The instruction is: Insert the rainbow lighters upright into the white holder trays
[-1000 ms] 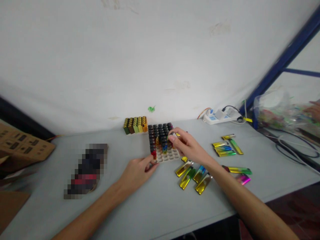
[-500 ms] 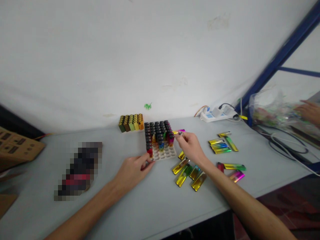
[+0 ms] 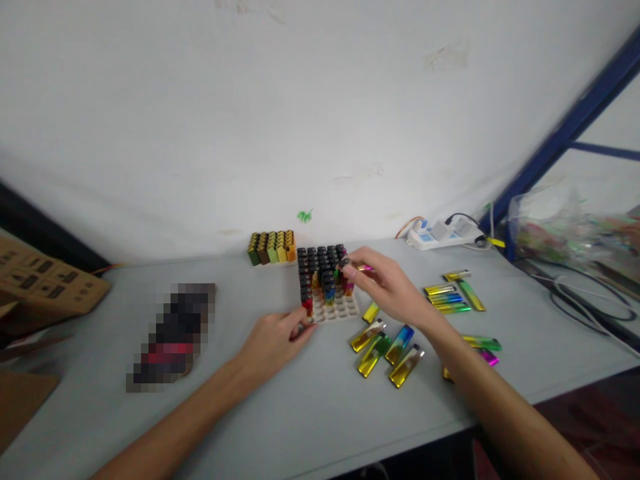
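Black-topped coloured lighters (image 3: pixel 320 263) stand upright in rows in a white tray with round holes (image 3: pixel 340 308); bare holes show at its front and right. My left hand (image 3: pixel 275 340) pinches the tray's front left corner, beside a red lighter (image 3: pixel 307 303). Over the tray's right side, my right hand (image 3: pixel 383 283) has thumb and forefinger closed on a black-topped lighter (image 3: pixel 345 263), its body mostly hidden among the standing ones. Loose shiny gold, green and blue lighters (image 3: pixel 399 345) lie on the table in front of and below my right hand.
A block of gold-topped lighters (image 3: pixel 273 247) stands behind the tray at left. More lighters (image 3: pixel 447 299) lie at right, before a white power strip (image 3: pixel 443 235) with cables. A pixelated dark object (image 3: pixel 175 333) and cardboard box (image 3: pixel 50 273) are at left; a plastic bag (image 3: pixel 555 217) is far right.
My right hand has moved left from the tray's right edge to over the standing lighters. My left hand stays at the tray corner. The view has shifted slightly; the other person's hand is out of view.
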The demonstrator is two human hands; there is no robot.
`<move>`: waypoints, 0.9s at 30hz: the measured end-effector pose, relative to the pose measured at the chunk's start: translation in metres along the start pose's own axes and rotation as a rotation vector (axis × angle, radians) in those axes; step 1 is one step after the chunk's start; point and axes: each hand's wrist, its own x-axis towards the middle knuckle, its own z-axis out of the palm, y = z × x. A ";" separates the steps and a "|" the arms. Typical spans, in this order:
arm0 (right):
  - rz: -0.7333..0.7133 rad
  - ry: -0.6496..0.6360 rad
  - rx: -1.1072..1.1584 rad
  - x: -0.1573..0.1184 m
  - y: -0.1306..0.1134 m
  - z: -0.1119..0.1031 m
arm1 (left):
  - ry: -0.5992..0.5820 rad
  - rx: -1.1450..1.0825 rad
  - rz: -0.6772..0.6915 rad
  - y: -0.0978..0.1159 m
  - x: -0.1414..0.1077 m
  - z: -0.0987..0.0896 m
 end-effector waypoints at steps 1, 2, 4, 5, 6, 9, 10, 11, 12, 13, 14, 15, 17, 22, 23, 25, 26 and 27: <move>-0.053 0.008 -0.058 0.006 -0.004 -0.003 | 0.002 -0.001 0.000 0.000 0.000 0.000; -0.089 0.014 -0.111 0.012 -0.008 -0.005 | 0.005 0.000 0.001 0.000 0.000 0.000; -0.115 -0.004 -0.175 0.025 -0.012 -0.005 | 0.006 0.003 0.003 0.000 0.001 0.000; -0.114 -0.034 -0.191 0.032 -0.012 -0.004 | 0.005 0.006 0.004 0.000 0.001 0.001; -0.115 -0.072 -0.204 0.037 -0.010 -0.002 | 0.006 0.012 0.004 0.000 0.001 0.001; -0.131 -0.185 -0.278 0.052 -0.003 0.004 | 0.014 0.035 0.009 -0.002 0.001 0.002; -0.133 -0.210 -0.307 0.055 -0.001 0.005 | 0.018 0.039 0.012 -0.002 0.001 0.002; -0.132 -0.229 -0.331 0.057 0.001 0.004 | 0.021 0.038 0.014 -0.002 0.001 0.002; -0.131 -0.239 -0.348 0.058 0.001 0.003 | 0.020 0.034 0.016 -0.002 0.001 0.002; -0.132 -0.240 -0.359 0.059 0.000 0.001 | 0.018 0.028 0.015 -0.002 0.000 0.002; -0.133 -0.236 -0.366 0.059 -0.001 -0.002 | 0.015 0.020 0.012 -0.001 0.000 0.002; -0.136 -0.232 -0.370 0.059 -0.003 -0.005 | 0.013 0.014 0.008 -0.001 0.000 0.002; -0.136 -0.250 -0.369 0.058 -0.006 -0.010 | 0.005 0.002 -0.001 0.000 -0.001 0.001; -0.148 -0.374 -0.441 0.057 0.002 0.000 | 0.004 0.014 0.001 0.002 0.000 -0.001; -0.160 -0.386 -0.467 0.057 0.005 0.005 | 0.004 0.021 0.003 0.002 0.000 -0.001; -0.176 -0.388 -0.501 0.057 0.011 0.013 | 0.005 0.031 0.007 0.001 0.000 -0.001; -0.175 -0.378 -0.511 0.057 0.013 0.016 | 0.005 0.033 0.009 0.001 0.000 -0.001; -0.167 -0.365 -0.513 0.057 0.014 0.018 | 0.006 0.035 0.011 0.001 0.000 -0.001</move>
